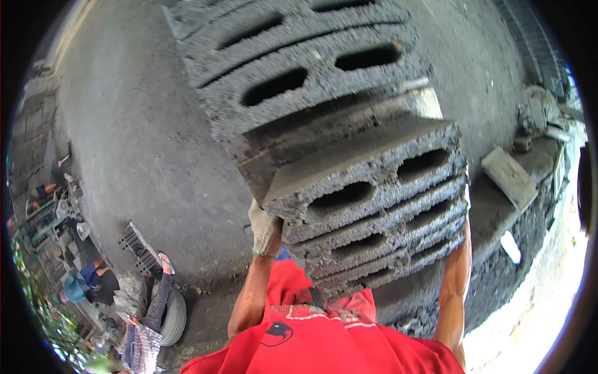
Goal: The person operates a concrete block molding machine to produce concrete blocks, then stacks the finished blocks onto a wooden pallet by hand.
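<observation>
Several grey hollow concrete blocks point(374, 199) are pressed together in a stack in front of my red shirt, their oval holes facing up towards me. My left hand point(265, 229), in a pale knitted glove, is closed against the left side of this stack. My right forearm reaches up along the stack's right side; the right hand is almost wholly hidden behind the blocks, so its fingers cannot be made out. Just beyond, more hollow blocks point(317, 56) stand in a row on a dark board or ledge point(311, 128).
Grey concrete floor point(143, 124) spreads out beyond. At the lower left a person point(143, 343) sits beside a tire point(174, 316) and a slatted crate point(138, 246). A flat slab point(509, 179) and rubble lie at the right.
</observation>
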Motion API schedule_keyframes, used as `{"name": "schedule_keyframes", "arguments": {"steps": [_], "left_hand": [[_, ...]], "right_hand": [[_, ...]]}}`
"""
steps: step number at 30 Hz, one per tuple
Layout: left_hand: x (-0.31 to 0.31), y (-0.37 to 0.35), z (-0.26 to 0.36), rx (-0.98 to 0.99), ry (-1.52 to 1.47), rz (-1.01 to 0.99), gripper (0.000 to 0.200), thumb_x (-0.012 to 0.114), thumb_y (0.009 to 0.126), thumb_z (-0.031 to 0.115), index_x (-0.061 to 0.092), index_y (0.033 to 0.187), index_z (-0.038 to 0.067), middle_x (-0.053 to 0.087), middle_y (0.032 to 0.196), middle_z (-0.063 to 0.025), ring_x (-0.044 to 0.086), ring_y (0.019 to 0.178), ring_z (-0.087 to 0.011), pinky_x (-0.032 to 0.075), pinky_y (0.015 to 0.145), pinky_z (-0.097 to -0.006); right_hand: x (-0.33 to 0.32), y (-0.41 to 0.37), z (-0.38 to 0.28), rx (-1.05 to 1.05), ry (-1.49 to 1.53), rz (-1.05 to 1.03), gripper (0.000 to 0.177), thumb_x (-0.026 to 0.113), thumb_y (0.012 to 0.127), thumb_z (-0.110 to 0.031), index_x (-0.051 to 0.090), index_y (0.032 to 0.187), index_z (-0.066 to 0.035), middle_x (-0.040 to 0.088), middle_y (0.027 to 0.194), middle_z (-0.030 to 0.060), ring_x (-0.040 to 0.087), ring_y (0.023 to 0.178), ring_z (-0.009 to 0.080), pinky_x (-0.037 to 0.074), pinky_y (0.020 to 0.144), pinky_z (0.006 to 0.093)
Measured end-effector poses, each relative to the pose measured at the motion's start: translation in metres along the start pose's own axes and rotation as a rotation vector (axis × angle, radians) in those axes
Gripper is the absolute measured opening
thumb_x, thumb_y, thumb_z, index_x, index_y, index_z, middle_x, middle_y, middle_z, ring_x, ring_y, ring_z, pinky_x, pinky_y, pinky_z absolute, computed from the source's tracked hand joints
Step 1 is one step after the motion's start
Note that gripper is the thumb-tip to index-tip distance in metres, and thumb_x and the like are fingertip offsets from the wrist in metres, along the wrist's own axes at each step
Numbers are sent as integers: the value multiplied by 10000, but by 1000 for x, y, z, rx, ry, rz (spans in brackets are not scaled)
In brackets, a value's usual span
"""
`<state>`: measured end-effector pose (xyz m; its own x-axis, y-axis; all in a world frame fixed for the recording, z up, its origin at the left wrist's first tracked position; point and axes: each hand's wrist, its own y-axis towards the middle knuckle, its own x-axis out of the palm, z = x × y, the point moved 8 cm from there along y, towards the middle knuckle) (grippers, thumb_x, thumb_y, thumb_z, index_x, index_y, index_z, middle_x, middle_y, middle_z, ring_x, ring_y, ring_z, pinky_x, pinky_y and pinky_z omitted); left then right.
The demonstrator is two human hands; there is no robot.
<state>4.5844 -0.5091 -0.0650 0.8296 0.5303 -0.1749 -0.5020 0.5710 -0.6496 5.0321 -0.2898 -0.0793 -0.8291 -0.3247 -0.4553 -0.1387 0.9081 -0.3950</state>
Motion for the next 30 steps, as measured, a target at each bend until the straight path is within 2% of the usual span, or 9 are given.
{"name": "schedule_keyframes", "arguments": {"steps": [8,10,12,16,20,23,24,27,30], "left_hand": [[-15,-20,1,-170,-264,-126,330,691,880,193,622,1143,6,661,1068,-41,591,936,-117,476,816,-284],[-25,-26,20,-101,-150,-194,372,718,875,271,631,1135,20,659,1052,-32,580,905,-105,472,797,-276],[-38,-31,21,-266,100,-227,387,704,888,324,641,1134,32,652,1022,-16,555,876,-98,459,791,-269],[-58,-37,31,-153,91,-349,434,704,882,383,651,1116,21,642,971,6,521,870,-88,434,791,-265],[-64,-47,22,-102,-254,-580,367,613,937,309,614,1138,2,661,1017,-40,588,973,-147,462,900,-320],[-75,-64,23,-111,-268,-602,411,546,959,375,619,1058,-18,668,945,-97,620,913,-216,478,869,-344],[-94,-89,75,154,351,-405,471,555,948,434,622,1041,-23,663,927,-103,611,893,-217,472,842,-337],[-138,-73,32,130,282,-349,568,619,877,553,622,996,-2,614,813,-60,573,773,-144,464,719,-305],[-199,-105,17,-21,199,-227,511,620,887,522,587,1015,28,596,711,-53,570,542,-137,472,507,-296]], "right_hand": [[-27,-30,-44,-21,125,168,459,540,930,-289,577,1252,37,680,1081,94,603,982,152,480,864,285],[-45,-66,-132,103,235,295,564,544,959,-377,481,1373,2,641,1194,118,582,1098,183,443,951,287],[-42,-101,-228,-169,-91,413,607,557,947,-417,466,1390,-12,639,1193,137,579,1095,182,421,982,290],[74,-145,-346,-362,-919,333,771,660,788,-524,498,1333,-4,457,1405,222,415,1311,389,282,1124,470],[233,-266,-424,-700,-652,-75,855,526,792,-692,483,1360,-55,441,1418,215,342,1372,399,184,1159,527],[228,-316,-427,-739,-582,-82,814,521,808,-683,511,1344,-70,463,1401,203,357,1369,378,192,1165,497],[194,-318,-424,-704,-615,48,751,563,818,-624,538,1319,-65,477,1384,202,385,1344,392,235,1150,494],[69,-317,-359,-451,-630,562,626,536,902,-495,531,1324,-33,490,1370,230,416,1309,401,293,1117,464],[27,-307,-275,-72,-919,659,692,450,941,-529,468,1353,27,437,1387,303,382,1308,467,269,1113,497]]}}
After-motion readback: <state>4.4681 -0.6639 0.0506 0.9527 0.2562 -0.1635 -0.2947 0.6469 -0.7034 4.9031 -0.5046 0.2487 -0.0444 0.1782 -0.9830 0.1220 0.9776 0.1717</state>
